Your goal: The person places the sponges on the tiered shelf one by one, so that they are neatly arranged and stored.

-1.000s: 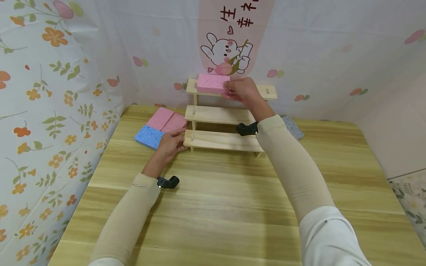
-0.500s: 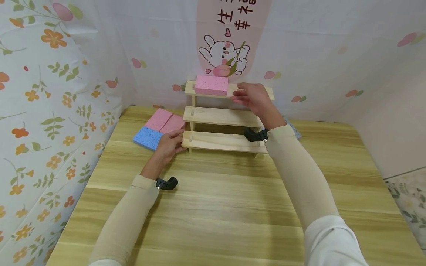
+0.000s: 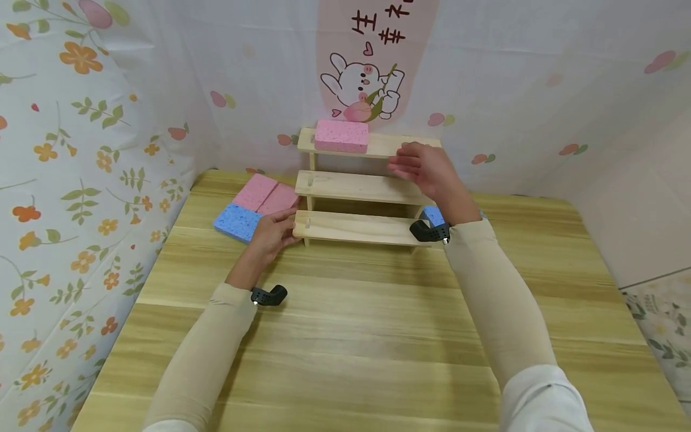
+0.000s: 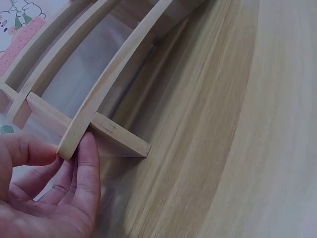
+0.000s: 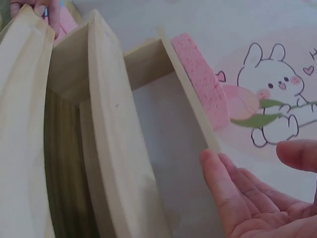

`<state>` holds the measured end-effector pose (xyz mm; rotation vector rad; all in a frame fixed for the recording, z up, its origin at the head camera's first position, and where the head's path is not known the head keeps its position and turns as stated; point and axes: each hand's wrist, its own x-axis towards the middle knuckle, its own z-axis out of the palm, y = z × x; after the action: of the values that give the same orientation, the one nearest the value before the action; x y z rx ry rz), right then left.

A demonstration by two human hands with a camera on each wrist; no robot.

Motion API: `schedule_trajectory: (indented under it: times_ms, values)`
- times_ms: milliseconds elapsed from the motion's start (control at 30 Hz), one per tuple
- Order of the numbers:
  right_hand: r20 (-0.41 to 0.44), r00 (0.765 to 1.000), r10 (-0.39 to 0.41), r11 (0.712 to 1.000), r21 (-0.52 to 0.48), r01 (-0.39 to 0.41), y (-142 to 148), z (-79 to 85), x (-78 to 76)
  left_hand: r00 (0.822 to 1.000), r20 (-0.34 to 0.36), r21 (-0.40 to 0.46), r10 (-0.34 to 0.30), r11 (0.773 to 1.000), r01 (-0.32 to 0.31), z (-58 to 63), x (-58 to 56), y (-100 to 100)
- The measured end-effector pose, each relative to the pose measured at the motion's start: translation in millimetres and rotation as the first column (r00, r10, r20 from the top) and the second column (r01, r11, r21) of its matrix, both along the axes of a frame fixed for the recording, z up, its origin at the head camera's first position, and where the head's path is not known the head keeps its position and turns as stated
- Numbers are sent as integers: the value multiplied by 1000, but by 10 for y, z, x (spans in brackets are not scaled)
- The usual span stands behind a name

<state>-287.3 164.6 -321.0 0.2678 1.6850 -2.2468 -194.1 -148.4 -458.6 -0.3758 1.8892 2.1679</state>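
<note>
A three-step wooden display rack (image 3: pixel 356 186) stands against the back cloth. On the left part of its top step lies a pink speckled sponge (image 3: pixel 341 137), flat and apart from both hands. My left hand (image 3: pixel 272 235) pinches the left end of the lowest step; in the left wrist view the board's end (image 4: pixel 74 139) sits between thumb and fingers. Just in front of the top step's right part, my right hand (image 3: pixel 429 170) is held with fingers extended and nothing in it. The right wrist view shows its fingertips (image 5: pixel 210 157) close by the top board, below the sponge.
Left of the rack, two pink sponges (image 3: pixel 255 192) and a blue sponge (image 3: pixel 237 222) lie together on the wooden table (image 3: pixel 345 336). Another blue sponge (image 3: pixel 433 215) shows at the rack's right, partly behind my right forearm. A printed cloth (image 3: pixel 513 90) hangs behind.
My right hand has let go of the pink sponge on the top step and moved right and slightly down. The left hand keeps its hold on the rack.
</note>
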Motion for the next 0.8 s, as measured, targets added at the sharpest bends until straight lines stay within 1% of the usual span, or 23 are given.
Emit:
schedule_trajectory:
  times_ms: [133,233,367,467,533,633,700,800]
  values:
    - [-5,1000,26,999,-18,-26,107,-33,36,1000,14,3,8,1000,-8,36,-12,7]
    - [-12,999,33,999,-32,-34,173,-41,63,999,23,31,27,999,-27,53,-18,20]
    - [-21,999,29,999,-42,-30,259,-68,103,998,27,75,56,996,-58,31,-21,37]
    - [-15,1000,26,999,-41,-27,335,-117,148,997,37,86,70,994,-72,-3,-14,42]
    - [-15,999,29,999,-36,-29,388,-159,178,997,29,63,73,995,-75,-20,-7,40]
    - [-25,999,24,998,-55,-26,474,-216,219,997,-3,3,75,997,-75,-28,-6,40]
    - [-30,1000,10,997,-73,-12,538,-246,247,997,-24,-45,67,997,-68,-22,-9,48]
    - [-10,1000,-17,993,-117,16,651,-290,299,998,-28,-73,56,996,-58,-12,-10,66]
